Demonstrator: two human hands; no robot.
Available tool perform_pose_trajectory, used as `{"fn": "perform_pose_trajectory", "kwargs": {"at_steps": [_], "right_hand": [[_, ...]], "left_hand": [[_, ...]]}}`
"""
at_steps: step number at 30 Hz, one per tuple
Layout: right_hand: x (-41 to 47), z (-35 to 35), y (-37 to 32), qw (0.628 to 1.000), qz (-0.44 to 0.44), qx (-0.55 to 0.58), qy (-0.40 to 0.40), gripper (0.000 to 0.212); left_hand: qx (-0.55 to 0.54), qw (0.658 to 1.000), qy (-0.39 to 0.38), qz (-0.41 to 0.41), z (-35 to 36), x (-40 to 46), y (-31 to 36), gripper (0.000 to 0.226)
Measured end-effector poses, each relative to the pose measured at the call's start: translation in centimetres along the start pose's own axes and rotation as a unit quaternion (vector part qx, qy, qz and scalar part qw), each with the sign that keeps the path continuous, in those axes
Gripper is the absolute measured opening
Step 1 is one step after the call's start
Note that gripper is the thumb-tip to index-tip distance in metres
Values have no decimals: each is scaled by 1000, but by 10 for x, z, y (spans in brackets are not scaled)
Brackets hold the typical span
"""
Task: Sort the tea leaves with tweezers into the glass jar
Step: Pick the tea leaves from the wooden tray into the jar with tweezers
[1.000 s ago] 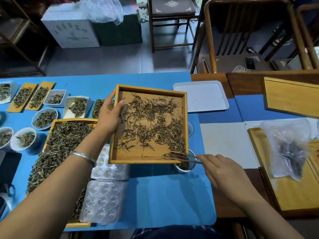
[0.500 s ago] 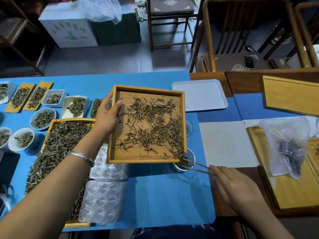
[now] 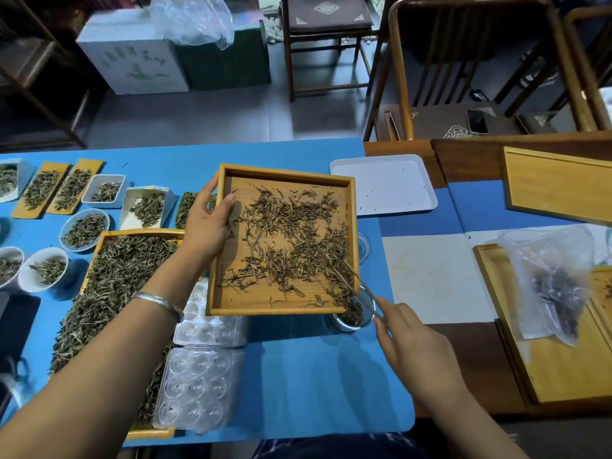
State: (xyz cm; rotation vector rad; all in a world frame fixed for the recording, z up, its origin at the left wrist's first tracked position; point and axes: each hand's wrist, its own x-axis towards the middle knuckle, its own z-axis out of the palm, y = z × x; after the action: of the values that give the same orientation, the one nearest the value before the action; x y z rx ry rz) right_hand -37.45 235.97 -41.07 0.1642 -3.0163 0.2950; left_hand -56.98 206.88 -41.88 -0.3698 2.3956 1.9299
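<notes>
The right hand (image 3: 415,346) pinches the tweezers (image 3: 356,286), its grip closed on their near end; the tips reach into the tea leaves (image 3: 291,246) at the tray's (image 3: 284,172) near right corner. Just below that corner stands the jar (image 3: 351,318), holding leaves. The left hand (image 3: 205,226) grips the tray's left edge, thumb inside, holding it tilted above the blue surface (image 3: 298,376).

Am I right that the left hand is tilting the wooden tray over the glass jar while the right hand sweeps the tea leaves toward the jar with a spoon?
Not quite: the head view shows the right hand holds tweezers, not a spoon. The rest stands: the left hand grips the wooden tray tilted over the glass jar, and the tips work the tea leaves toward the jar.
</notes>
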Motion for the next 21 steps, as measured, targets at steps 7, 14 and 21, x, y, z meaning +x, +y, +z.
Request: {"fn": "perform_pose_trajectory", "kwargs": {"at_steps": [7, 14, 21], "right_hand": [[-14, 6, -3, 1000, -12, -10, 3, 39], [-37, 11, 3, 1000, -24, -7, 4, 33], [-51, 10, 15, 999, -30, 10, 36, 43]], "left_hand": [[-4, 1000, -2, -1, 0, -1, 1, 50], [3, 1000, -1, 2, 0, -2, 0, 50], [0, 1000, 1, -2, -2, -3, 0, 50]]}}
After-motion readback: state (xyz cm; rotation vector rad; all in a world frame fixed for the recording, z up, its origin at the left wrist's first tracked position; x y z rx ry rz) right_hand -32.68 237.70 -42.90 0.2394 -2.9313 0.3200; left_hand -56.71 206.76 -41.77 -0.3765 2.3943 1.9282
